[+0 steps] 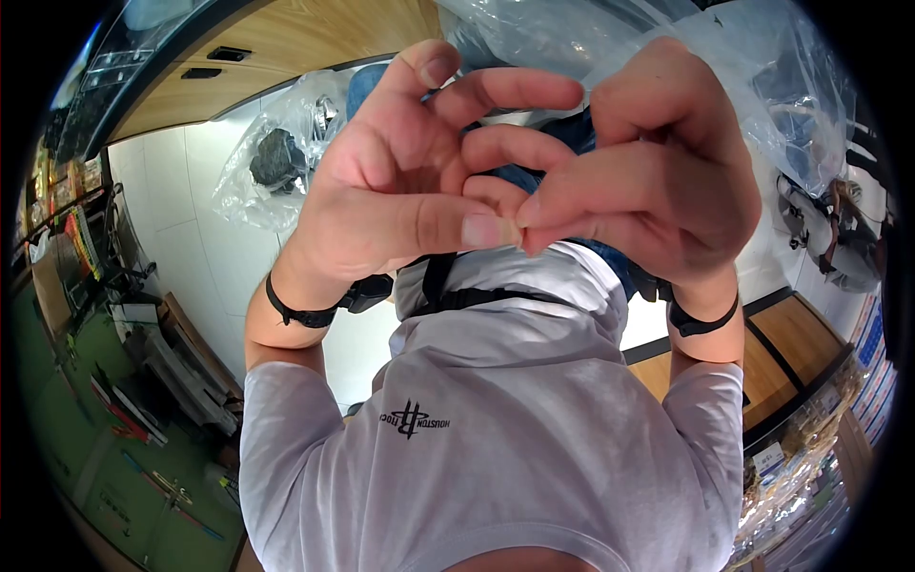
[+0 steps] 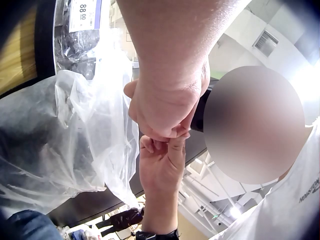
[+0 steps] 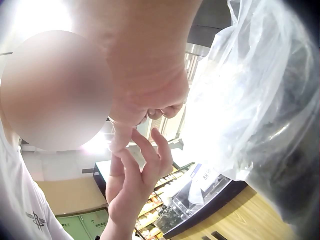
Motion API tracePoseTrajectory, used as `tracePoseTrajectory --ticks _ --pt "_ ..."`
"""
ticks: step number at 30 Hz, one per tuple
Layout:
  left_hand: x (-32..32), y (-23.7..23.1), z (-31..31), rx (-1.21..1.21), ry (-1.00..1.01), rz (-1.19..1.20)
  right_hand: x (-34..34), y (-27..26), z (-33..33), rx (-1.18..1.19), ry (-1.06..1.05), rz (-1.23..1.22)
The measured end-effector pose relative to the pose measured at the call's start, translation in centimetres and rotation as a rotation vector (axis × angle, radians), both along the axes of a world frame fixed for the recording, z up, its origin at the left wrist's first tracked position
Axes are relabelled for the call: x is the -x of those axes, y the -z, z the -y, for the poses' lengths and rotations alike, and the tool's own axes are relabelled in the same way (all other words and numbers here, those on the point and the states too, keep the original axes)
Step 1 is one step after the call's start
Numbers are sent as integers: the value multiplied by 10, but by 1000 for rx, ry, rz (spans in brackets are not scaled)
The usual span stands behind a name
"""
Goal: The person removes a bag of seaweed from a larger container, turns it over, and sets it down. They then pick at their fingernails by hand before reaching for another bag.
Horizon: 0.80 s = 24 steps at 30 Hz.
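Note:
In the head view, my left hand (image 1: 381,181) and right hand (image 1: 667,167) meet fingertip to fingertip in front of my chest. The left thumb stretches toward its index fingertip, while the other left fingers curve loosely. My right thumb and index finger pinch at that same spot. A tiny pale thing (image 1: 518,233) shows between the fingertips; I cannot tell what it is. In the left wrist view, the left hand (image 2: 167,107) reaches down to the right hand (image 2: 162,167). The right wrist view shows the right hand (image 3: 145,95) above the left fingers, tips together.
Clear plastic bags (image 1: 762,86) hang over the far side, and another clear bag (image 1: 276,157) with something dark inside lies on the left. A wooden cabinet (image 1: 315,48) stands at the back left. Flat boards (image 1: 176,353) lean at the left; a price card (image 2: 86,14) reads 88.

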<state>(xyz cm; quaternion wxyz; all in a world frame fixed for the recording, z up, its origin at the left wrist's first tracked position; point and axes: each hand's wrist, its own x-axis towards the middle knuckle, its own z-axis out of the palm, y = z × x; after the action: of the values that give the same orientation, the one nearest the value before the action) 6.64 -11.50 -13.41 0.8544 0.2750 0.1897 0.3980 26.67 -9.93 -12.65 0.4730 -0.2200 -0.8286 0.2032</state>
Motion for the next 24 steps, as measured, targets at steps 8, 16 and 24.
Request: tracePoseTrajectory --ticks 8,16,24 --pt "2 26 -2 -157 36 277 3 -2 0 39 -15 1" --pt "3 16 0 -72 11 159 5 3 3 124 -8 -36" --pt "2 13 0 -113 0 130 2 -6 2 76 -11 34"
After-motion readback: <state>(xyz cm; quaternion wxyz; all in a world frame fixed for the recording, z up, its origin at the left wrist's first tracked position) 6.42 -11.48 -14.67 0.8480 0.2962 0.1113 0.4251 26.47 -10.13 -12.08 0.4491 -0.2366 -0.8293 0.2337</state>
